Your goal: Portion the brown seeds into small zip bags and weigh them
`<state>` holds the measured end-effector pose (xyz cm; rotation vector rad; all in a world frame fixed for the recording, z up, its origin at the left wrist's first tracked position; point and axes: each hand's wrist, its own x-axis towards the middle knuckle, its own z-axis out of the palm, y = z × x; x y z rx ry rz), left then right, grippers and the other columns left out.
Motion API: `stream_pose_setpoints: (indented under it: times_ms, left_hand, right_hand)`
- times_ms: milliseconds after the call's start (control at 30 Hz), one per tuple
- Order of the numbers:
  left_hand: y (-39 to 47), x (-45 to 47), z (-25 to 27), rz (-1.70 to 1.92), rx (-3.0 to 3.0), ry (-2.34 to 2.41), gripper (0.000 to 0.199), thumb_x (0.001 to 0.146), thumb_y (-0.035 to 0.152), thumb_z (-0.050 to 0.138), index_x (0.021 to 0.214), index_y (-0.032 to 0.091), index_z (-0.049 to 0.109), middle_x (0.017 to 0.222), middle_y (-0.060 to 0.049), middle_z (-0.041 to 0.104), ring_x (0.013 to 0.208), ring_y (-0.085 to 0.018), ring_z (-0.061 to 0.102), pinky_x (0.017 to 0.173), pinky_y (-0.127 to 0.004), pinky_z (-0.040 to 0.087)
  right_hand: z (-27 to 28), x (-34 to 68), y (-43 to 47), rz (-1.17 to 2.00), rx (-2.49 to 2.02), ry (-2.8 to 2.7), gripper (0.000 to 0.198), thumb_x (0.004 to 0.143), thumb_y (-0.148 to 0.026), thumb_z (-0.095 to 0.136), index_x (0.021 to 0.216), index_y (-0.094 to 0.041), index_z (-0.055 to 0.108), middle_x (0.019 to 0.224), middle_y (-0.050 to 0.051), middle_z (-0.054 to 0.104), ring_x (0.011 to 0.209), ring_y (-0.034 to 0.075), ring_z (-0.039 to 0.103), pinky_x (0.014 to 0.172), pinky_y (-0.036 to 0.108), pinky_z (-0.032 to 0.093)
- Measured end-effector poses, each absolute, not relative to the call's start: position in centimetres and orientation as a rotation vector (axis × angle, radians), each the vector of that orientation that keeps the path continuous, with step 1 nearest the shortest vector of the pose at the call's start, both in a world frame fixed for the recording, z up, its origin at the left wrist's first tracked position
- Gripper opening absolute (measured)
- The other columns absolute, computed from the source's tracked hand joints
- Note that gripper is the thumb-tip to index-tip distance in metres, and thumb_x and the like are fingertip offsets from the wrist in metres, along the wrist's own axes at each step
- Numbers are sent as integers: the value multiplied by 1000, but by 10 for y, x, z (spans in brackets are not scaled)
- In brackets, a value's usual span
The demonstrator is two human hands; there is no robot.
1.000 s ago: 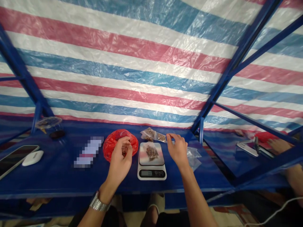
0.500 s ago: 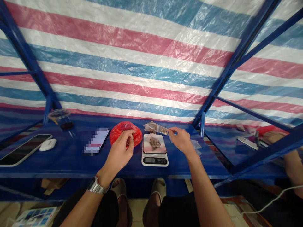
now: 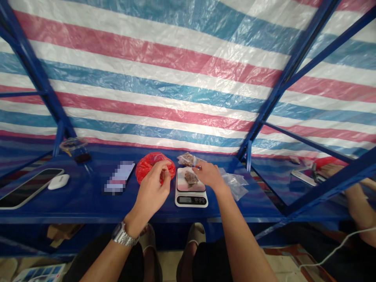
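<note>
My left hand (image 3: 154,184), with a metal-banded watch (image 3: 125,235) on its wrist, hovers over the near right side of an open red plastic bag (image 3: 143,160). Its thumb and fingers are pinched together; what they hold is too small to make out. On the white digital kitchen scale (image 3: 179,199) lies a small clear bag (image 3: 191,177) of brown bits. My right hand (image 3: 208,175) reaches over the scale's far right corner, fingertips closed beside that bag. Whether they grip something there is hidden. Behind the scale lie more small filled bags (image 3: 188,158).
Flat clear bags (image 3: 235,184) lie right of my right hand. To the left are a phone (image 3: 120,176), a larger phone (image 3: 29,188), a white earbud case (image 3: 58,181) and a clear cup (image 3: 80,150). Blue posts (image 3: 264,105) frame the table; another person's arm (image 3: 357,199) is at far right.
My right hand has moved left, from the small bags behind to the scale's far right corner, uncovering the flat clear bags. My left hand has shifted slightly right over the red bag.
</note>
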<state>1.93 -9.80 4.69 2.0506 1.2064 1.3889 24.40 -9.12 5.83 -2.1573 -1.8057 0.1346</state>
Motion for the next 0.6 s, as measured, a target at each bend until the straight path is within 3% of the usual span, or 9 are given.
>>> stream_pose_setpoints:
  times_ms: [100, 233, 400, 600]
  left_hand:
    - [-101, 24, 41, 1430, 1817, 1409, 17, 91, 23, 55, 105, 23, 66, 85, -1, 72, 75, -20, 68, 72, -32, 51]
    - [-107, 30, 27, 1366, 1723, 1312, 17, 88, 20, 55, 101, 23, 64, 87, -1, 73, 76, -19, 68, 72, -31, 50]
    - [-113, 31, 6, 1258, 1560, 1234, 19, 86, 21, 57, 103, 24, 64, 83, 1, 70, 60, -15, 61, 60, -28, 45]
    - [-104, 34, 1, 1200, 865, 1087, 33, 78, 21, 68, 110, 20, 59, 85, 1, 71, 47, -10, 59, 46, -23, 39]
  right_hand:
    - [48, 234, -84, 165, -2161, -1841, 42, 89, -49, 72, 121, -21, 73, 118, 15, 78, 115, 34, 70, 101, 45, 46]
    - [37, 228, -74, 189, -2181, -1827, 42, 83, -38, 79, 117, -15, 72, 113, 21, 78, 113, 37, 70, 99, 47, 48]
    - [40, 228, -66, 250, -1997, -1864, 30, 87, -26, 70, 116, -20, 73, 110, 12, 78, 102, 28, 73, 89, 36, 52]
    - [49, 190, -58, 286, -1583, -2014, 46, 89, -24, 65, 134, -22, 67, 120, 8, 73, 106, 23, 69, 96, 34, 52]
